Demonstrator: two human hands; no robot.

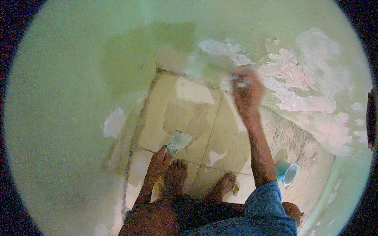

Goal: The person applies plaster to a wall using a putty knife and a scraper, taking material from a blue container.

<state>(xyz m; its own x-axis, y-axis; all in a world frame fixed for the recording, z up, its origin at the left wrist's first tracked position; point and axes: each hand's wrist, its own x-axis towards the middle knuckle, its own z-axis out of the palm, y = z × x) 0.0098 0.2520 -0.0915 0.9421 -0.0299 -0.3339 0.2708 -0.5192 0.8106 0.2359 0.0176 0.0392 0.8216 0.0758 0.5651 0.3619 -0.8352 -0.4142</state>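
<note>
Two hands: left (157,163) grips flat scraper (178,141), right (247,92) on flaking wall (303,98).

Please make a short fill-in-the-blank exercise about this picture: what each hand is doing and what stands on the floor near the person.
1. The left hand holds a putty knife low, above the ____ floor.
2. The right hand presses a tool against the ____ wall.
3. A small ____ cup lies beside the right forearm.
4. The person's feet are ____.

Missing words: tiled; green; blue; bare
</note>
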